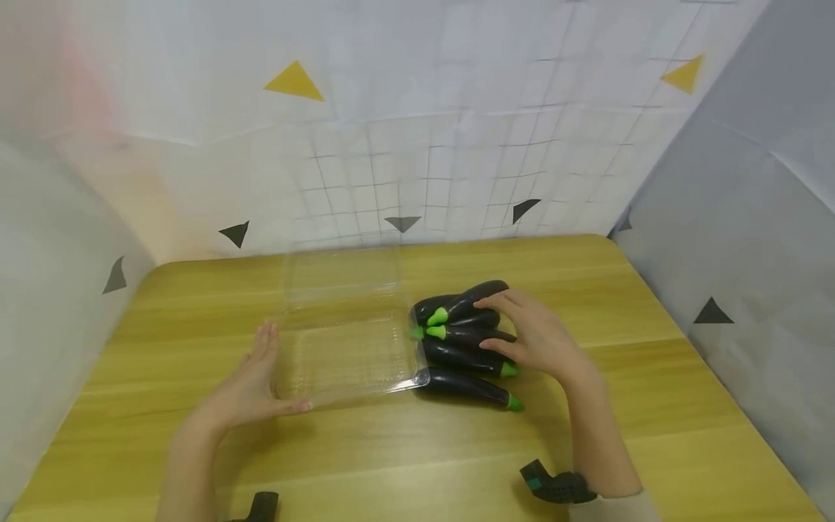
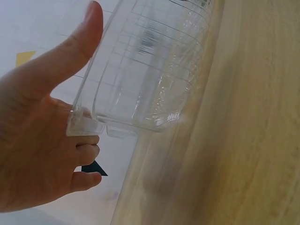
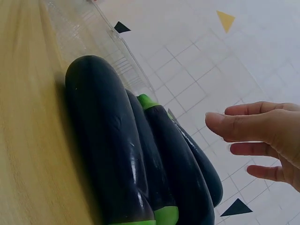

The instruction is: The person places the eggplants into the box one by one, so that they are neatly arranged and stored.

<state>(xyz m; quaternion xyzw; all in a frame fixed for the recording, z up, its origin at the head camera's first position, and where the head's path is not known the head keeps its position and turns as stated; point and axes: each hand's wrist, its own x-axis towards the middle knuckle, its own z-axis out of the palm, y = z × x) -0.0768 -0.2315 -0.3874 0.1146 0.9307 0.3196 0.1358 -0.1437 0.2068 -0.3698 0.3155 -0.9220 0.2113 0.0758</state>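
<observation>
A clear plastic clamshell box [image 1: 352, 355] stands on the table with its lid [image 1: 342, 275] folded back towards the wall. My left hand [image 1: 251, 380] is at the box's left side, fingers and thumb spread around its near corner. In the left wrist view, the thumb [image 2: 77, 44] lies along the rim; whether it presses there I cannot tell. Several dark eggplants [image 1: 459, 395] with green stem ends lie piled against the box's right side. Over the right end of the pile is my right hand [image 1: 538, 337], fingers apart and holding nothing; the right wrist view shows a gap between it and the eggplants [image 3: 105, 131].
The wood-grain table [image 1: 417, 464] has a rounded back edge close to a white gridded wall [image 1: 424, 159]. Another pale wall [image 1: 770, 217] borders the right side. Black and yellow triangles mark the walls. A dark wrist device [image 1: 561, 487] sits on my right forearm.
</observation>
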